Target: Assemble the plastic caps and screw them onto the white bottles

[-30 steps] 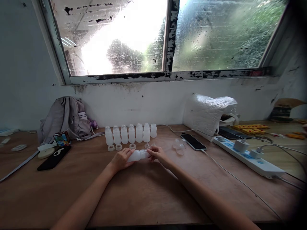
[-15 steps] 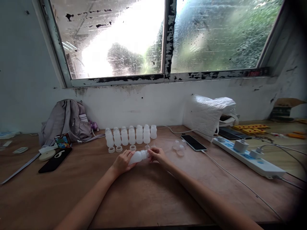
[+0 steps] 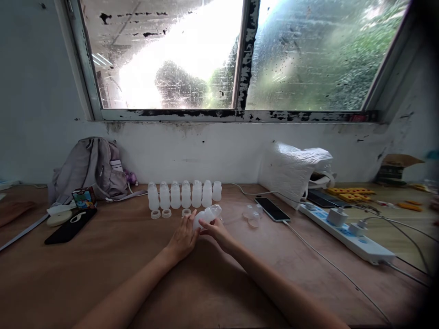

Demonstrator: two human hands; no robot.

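Observation:
A frosted white baby bottle (image 3: 205, 214) with a clear cap lies tilted between my hands, cap end up and to the right. My left hand (image 3: 184, 236) is closed around its lower end. From the right, my right hand (image 3: 218, 232) grips the bottle's body with thumb and fingers. Behind them stands a row of several similar bottles (image 3: 175, 196); the rightmost one (image 3: 217, 191) is shorter and has no clear cap. Loose white rings (image 3: 155, 214) lie in front of the row. Clear round pieces (image 3: 253, 222) rest right of my hands.
A phone (image 3: 272, 210) on a cable and a white power strip (image 3: 346, 233) lie to the right. A silvery bag (image 3: 288, 169) stands by the wall. At left are a grey backpack (image 3: 91, 169), a black phone (image 3: 70, 227) and another person's hand (image 3: 15, 212).
The bottle has tilted, its capped end rising to the right. My right hand has moved from the cap end to the body. Another person's hand has appeared at far left.

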